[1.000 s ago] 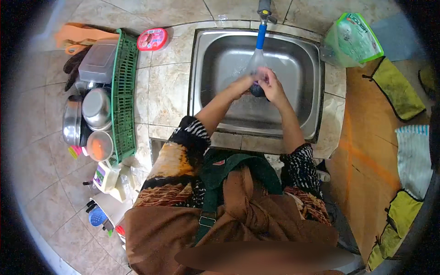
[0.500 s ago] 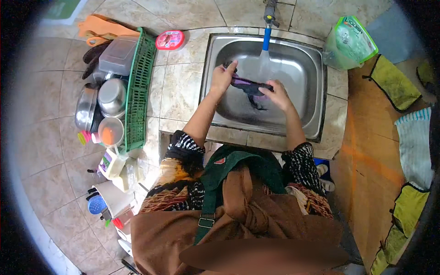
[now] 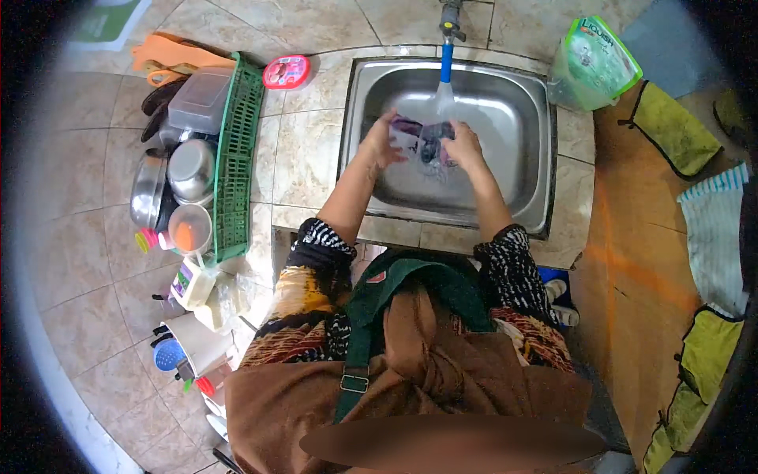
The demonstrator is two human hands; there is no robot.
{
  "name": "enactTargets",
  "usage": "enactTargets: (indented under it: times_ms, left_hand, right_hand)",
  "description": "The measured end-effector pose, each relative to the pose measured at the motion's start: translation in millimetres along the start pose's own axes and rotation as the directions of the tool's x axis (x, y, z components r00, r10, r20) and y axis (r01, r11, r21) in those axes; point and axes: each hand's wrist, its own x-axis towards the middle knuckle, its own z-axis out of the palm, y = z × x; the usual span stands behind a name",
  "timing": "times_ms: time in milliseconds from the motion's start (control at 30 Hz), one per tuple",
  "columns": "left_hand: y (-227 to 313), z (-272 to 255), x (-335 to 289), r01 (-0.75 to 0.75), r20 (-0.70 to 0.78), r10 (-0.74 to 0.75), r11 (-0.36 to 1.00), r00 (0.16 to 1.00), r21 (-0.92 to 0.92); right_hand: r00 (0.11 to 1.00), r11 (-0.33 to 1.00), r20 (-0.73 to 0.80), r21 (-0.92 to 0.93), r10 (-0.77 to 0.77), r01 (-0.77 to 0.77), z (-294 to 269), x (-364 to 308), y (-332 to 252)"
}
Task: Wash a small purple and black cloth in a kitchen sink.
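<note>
A wet black and purple cloth [image 3: 433, 141] is stretched between my two hands over the steel sink [image 3: 521, 201], under the running water. My left hand [image 3: 379, 144] is at the cloth's left end, pinching its upper corner; its lower fingers are spread and slightly blurred. With fingers and thumb closed, my right hand [image 3: 464, 148] grips the other end. Water falls from the blue-ended faucet [image 3: 447, 63] onto the cloth near my right hand.
Left of the sink stands a green plastic dish rack [image 3: 233, 174] with metal bowls and containers. A pink tub [image 3: 286, 72] sits by the rack's far end. Right of the sink are a green-and-clear refill pouch [image 3: 598, 67] and yellow-green cloths [image 3: 675, 130].
The cloth has opened out and moved under the water. My right hand has shifted slightly left and away from me. My left hand's lower fingers have spread.
</note>
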Motion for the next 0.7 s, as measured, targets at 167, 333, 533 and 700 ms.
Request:
enactTargets:
  times_ms: [167, 333, 533, 700]
  left_hand:
    - [-39.1, 14.2, 18.3, 0.482, 0.454, -0.329, 0.832, 0.828, -0.276]
    - [-75.8, 13.5, 72.9, 0.484, 0.703, -0.07, 0.773, 0.708, -0.411]
    - [-58.6, 51.0, 21.8, 0.429, 0.662, -0.049, 0.796, 0.748, -0.427]
    - [-40.6, 39.4, -18.0, 0.174, 0.6, -0.104, 0.983, 0.793, -0.059]
  right_hand:
    - [0.957, 0.939, 0.034, 0.205, -0.288, 0.276, -13.0, -23.8, -27.8]
    - [0.88, 0.887, 0.131, 0.136, -0.458, 0.441, -34.2, -71.3, -56.3]
    - [0.945, 0.718, 0.325, 0.665, -0.031, -0.205, -57.6, -15.2, -2.6]
    - [0.826, 0.366, 0.553, 0.794, -0.108, -0.484, -17.0, -1.9, 11.5]
